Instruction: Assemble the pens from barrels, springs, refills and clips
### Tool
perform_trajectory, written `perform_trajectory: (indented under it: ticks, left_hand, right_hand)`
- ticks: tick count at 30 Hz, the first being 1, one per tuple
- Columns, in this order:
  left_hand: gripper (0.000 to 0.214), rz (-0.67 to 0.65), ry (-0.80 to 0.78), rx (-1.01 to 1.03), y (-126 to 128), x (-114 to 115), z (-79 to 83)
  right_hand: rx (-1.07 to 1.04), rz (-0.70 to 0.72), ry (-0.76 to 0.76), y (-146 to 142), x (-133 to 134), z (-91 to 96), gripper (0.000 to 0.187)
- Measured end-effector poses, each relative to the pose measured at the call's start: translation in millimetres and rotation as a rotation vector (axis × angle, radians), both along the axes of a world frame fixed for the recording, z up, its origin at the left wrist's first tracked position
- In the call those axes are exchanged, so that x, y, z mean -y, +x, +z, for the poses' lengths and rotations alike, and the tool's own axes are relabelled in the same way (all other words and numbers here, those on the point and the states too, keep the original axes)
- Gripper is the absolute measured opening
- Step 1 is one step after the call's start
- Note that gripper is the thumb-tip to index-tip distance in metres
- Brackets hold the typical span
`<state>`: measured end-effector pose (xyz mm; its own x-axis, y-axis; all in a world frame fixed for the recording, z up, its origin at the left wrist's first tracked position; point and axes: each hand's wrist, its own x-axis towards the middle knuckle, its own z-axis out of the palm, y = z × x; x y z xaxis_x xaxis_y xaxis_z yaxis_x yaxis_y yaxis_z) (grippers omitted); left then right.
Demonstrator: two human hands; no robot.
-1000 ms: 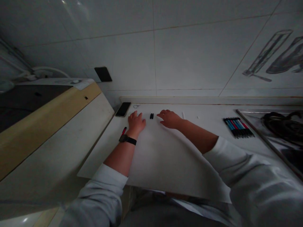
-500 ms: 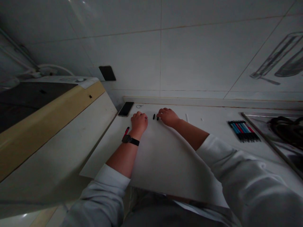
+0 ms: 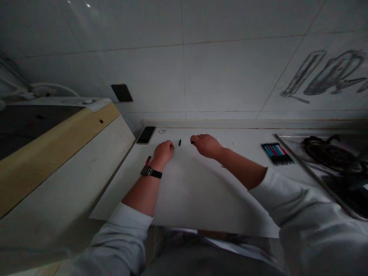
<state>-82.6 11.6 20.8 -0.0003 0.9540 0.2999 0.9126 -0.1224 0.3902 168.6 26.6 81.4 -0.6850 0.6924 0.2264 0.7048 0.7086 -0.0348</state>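
Observation:
A large white sheet (image 3: 198,191) lies on the counter in front of me. My left hand (image 3: 163,151), with a black watch on its wrist, rests on the sheet's far edge with its fingers curled in and nothing visible in them. A small black piece (image 3: 179,142) lies just right of its fingertips. My right hand (image 3: 206,145) is closed in a pinch on a second small black piece (image 3: 192,142). A red pen (image 3: 148,160) lies beside my left wrist, partly hidden by it.
A dark phone (image 3: 145,135) lies at the counter's far left corner. A row of several coloured pens (image 3: 276,153) sits to the right. A steel sink (image 3: 322,180) holding a black cable is at far right. A white appliance with a tan band (image 3: 57,153) stands left.
My left fingers curled in from lying flat. My right hand closed on one of the two black pieces and drew it right, apart from the other. The camera view shifted slightly.

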Motion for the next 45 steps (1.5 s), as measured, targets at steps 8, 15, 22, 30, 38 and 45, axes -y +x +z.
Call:
perform_trajectory:
  ticks: [8,15,22,30,38,45]
  left_hand:
    - [0.011,-0.256,0.177,0.635,51.1,22.1,24.8]
    - [0.019,-0.402,0.049,0.888,94.6,33.2,39.6]
    - [0.019,-0.403,-0.018,0.869,99.3,34.6,4.6]
    - [0.017,-0.422,-0.085,0.868,94.4,35.2,-5.3]
    - [0.019,-0.41,-0.102,0.86,100.6,40.4,-4.4]
    - [0.023,-0.398,-0.147,0.885,102.7,42.8,0.1]
  right_hand:
    - [-0.463,-0.114,-0.115,60.6,54.5,-8.0,0.033]
    - [-0.766,-0.295,-0.296,74.3,44.6,-50.9,0.028]
    - [-0.949,-0.198,-0.4,66.5,57.3,-66.1,0.023]
    - [-1.032,-0.183,-0.488,64.9,62.4,-63.0,0.018]
    - [-1.009,-0.113,-0.447,63.7,64.5,-64.0,0.019]
    - [-0.96,-0.109,-0.377,64.9,65.3,-64.4,0.017]
